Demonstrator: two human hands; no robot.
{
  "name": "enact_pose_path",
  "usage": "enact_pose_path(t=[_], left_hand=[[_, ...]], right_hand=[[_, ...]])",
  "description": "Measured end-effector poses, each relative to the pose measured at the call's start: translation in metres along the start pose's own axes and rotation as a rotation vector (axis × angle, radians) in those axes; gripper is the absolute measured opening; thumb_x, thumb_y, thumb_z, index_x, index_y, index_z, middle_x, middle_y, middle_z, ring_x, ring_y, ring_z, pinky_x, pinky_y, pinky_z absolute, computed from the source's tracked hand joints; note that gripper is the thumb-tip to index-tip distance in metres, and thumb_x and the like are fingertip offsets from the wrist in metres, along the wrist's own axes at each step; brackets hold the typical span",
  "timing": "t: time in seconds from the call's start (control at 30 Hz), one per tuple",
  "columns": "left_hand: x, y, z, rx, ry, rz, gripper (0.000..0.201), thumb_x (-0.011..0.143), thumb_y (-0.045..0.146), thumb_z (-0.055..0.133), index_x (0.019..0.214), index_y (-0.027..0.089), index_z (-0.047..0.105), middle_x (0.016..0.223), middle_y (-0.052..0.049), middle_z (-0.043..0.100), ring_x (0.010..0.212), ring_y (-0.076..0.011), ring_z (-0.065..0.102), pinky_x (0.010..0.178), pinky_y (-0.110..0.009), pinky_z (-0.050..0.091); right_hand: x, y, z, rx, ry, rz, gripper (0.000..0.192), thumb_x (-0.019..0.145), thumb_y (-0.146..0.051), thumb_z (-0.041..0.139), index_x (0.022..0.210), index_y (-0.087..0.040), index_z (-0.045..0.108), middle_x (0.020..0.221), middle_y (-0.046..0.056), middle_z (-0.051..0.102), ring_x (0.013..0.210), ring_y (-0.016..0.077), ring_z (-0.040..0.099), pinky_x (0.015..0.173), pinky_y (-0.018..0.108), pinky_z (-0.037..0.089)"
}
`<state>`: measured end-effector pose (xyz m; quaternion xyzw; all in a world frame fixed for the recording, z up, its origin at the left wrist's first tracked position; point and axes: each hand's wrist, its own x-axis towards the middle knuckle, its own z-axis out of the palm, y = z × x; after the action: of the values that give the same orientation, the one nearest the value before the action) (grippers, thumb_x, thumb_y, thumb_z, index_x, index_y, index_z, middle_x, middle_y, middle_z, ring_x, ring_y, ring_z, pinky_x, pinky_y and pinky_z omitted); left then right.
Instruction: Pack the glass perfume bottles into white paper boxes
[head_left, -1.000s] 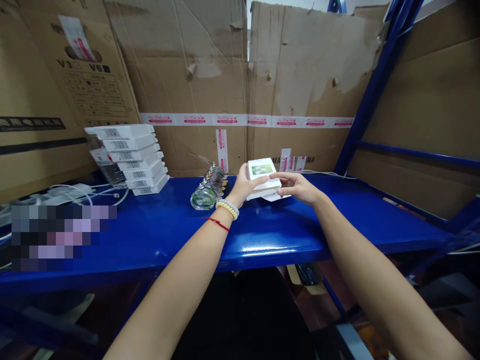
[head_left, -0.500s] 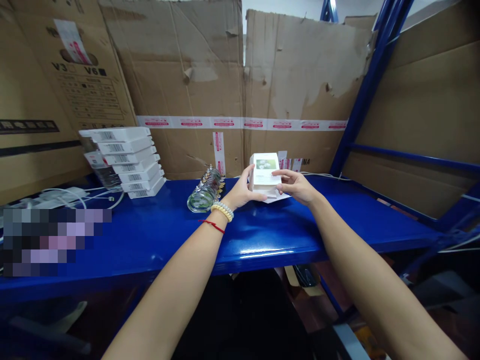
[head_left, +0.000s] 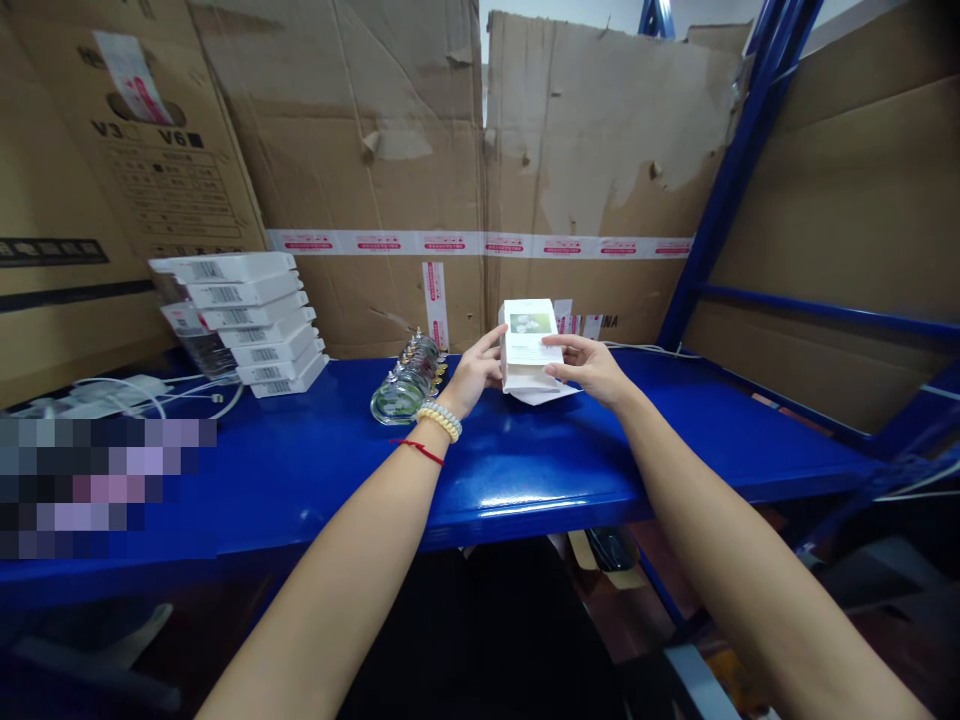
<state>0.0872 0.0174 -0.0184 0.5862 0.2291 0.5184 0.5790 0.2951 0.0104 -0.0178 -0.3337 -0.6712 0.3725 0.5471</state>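
Between my hands, above the blue shelf, a small white box (head_left: 531, 350) with a green and white flower picture is tilted towards me. My left hand (head_left: 478, 374) is at its left side, index finger along the edge and the other fingers curled in. On the right, my right hand (head_left: 592, 370) pinches the lower front of the box between thumb and fingers. Beneath the box lies a flat white piece (head_left: 544, 396), partly hidden. Just left of my left hand stands a row of clear glass pieces (head_left: 405, 390) with small gold and silver metal fittings.
A stack of several white boxes (head_left: 281, 355) with barcodes stands at the left. White cables (head_left: 127, 395) lie beside it, near a blurred-out patch. Large cardboard sheets (head_left: 375, 180) line the back of the blue shelf (head_left: 322, 470), and a blue post (head_left: 724, 190) rises at the right.
My left thumb has drawn back from under the box's front, and the left fingers now curl at its side. The box has tipped slightly; the right hand keeps its hold.
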Motion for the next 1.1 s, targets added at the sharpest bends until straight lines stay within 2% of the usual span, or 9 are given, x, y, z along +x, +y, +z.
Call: enact_pose_path(t=[0.07,0.23,0.43,0.53,0.6,0.7,0.83,0.97,1.1], left_hand=[[-0.0002,0.0001,0.0002,0.027,-0.001,0.017,0.087,0.05,0.006,0.056,0.135,0.024,0.049,0.109,-0.007,0.07,0.072,-0.0153,0.062,0.07,-0.03,0.05],[-0.0035,0.0018,0.0036,0.092,0.013,0.039,0.091,0.05,0.007,0.069,0.136,0.022,0.047,0.104,-0.008,0.07,0.078,-0.0169,0.064,0.073,-0.031,0.051],[-0.0002,-0.0021,0.0044,0.121,0.1,0.062,0.079,0.056,0.012,0.074,0.131,0.02,0.051,0.1,-0.009,0.071,0.083,-0.0193,0.066,0.078,-0.034,0.053],[0.0019,-0.0046,0.0046,0.135,0.127,0.12,0.074,0.058,0.012,0.074,0.129,0.021,0.055,0.11,-0.01,0.069,0.092,-0.0221,0.066,0.084,-0.036,0.053],[0.0029,-0.0058,0.004,0.157,0.136,0.176,0.069,0.057,0.012,0.074,0.123,0.02,0.06,0.124,-0.011,0.063,0.099,-0.0238,0.065,0.089,-0.037,0.051],[0.0039,-0.007,0.0023,0.228,0.152,0.227,0.053,0.054,0.013,0.074,0.107,0.018,0.07,0.144,-0.012,0.045,0.108,-0.0277,0.062,0.095,-0.039,0.049],[0.0037,-0.0066,0.0018,0.261,0.134,0.233,0.034,0.053,0.015,0.072,0.087,0.013,0.074,0.149,-0.014,0.038,0.116,-0.032,0.057,0.1,-0.041,0.046],[0.0014,-0.0046,0.0034,0.215,0.135,0.149,0.032,0.058,0.018,0.067,0.088,0.014,0.074,0.153,-0.012,0.032,0.122,-0.0366,0.052,0.093,-0.042,0.05],[-0.0012,-0.0034,0.0039,0.144,0.01,0.128,0.044,0.055,0.019,0.071,0.099,0.018,0.073,0.156,-0.01,0.024,0.122,-0.0364,0.052,0.095,-0.044,0.049]], right_hand=[[-0.0008,-0.0015,-0.0004,-0.008,-0.004,-0.003,0.055,0.053,-0.038,0.085,0.103,-0.02,0.069,0.096,0.007,0.07,0.081,0.0187,0.062,0.064,0.031,0.052],[-0.0022,-0.0041,-0.0027,0.026,-0.017,0.023,0.064,0.05,-0.03,0.086,0.111,-0.021,0.068,0.093,0.005,0.07,0.081,0.0179,0.062,0.067,0.03,0.051],[-0.0033,-0.0051,0.0007,0.019,-0.058,0.07,0.066,0.052,-0.029,0.084,0.115,-0.019,0.068,0.091,0.006,0.071,0.073,0.0154,0.06,0.062,0.029,0.048],[-0.0032,-0.0052,0.0015,0.01,-0.047,0.054,0.067,0.053,-0.029,0.083,0.118,-0.019,0.066,0.084,0.004,0.069,0.066,0.0125,0.056,0.055,0.025,0.044],[-0.0028,-0.005,0.0012,0.003,-0.038,0.037,0.066,0.055,-0.03,0.082,0.118,-0.019,0.066,0.08,0.003,0.067,0.064,0.0112,0.054,0.053,0.024,0.042],[-0.0019,-0.0041,0.0001,0.006,-0.035,0.022,0.063,0.056,-0.029,0.081,0.117,-0.019,0.066,0.078,0.001,0.066,0.063,0.0106,0.052,0.052,0.024,0.043],[-0.0005,-0.0023,-0.0006,0.021,-0.026,0.03,0.062,0.055,-0.026,0.081,0.115,-0.019,0.067,0.074,0.0,0.063,0.062,0.0102,0.051,0.05,0.023,0.042],[-0.0001,-0.0025,-0.0003,0.032,-0.008,0.042,0.059,0.055,-0.025,0.081,0.112,-0.021,0.068,0.078,0.001,0.063,0.064,0.0107,0.051,0.05,0.023,0.042],[0.0006,-0.0023,-0.001,0.08,0.023,0.056,0.057,0.057,-0.026,0.08,0.113,-0.024,0.068,0.085,0.002,0.064,0.064,0.0102,0.05,0.049,0.023,0.042]])
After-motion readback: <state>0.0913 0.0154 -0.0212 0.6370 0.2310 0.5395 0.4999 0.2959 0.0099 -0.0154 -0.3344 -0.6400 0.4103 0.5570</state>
